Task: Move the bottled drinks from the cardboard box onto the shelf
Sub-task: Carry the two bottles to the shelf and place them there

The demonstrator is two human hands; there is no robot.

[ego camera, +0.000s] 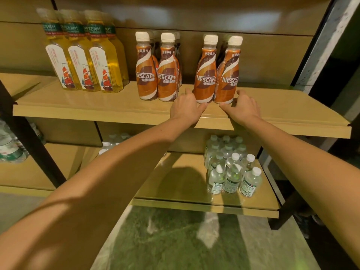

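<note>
Hands: left hand & right hand bracketing bases of right coffee bottles on shelf, fingers spread, not clamped.
Handling: prob. stiff, slick, top-heavy; gripping mid-body is safest.

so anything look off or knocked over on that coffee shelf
Nothing is tipped, spilled or damaged. The only unevenness: the Nescafe bottles stand in two clusters with a gap between, the left pair apart from the right pair, which the left hand and right hand flank at the base. The tea bottles stand upright.
</note>
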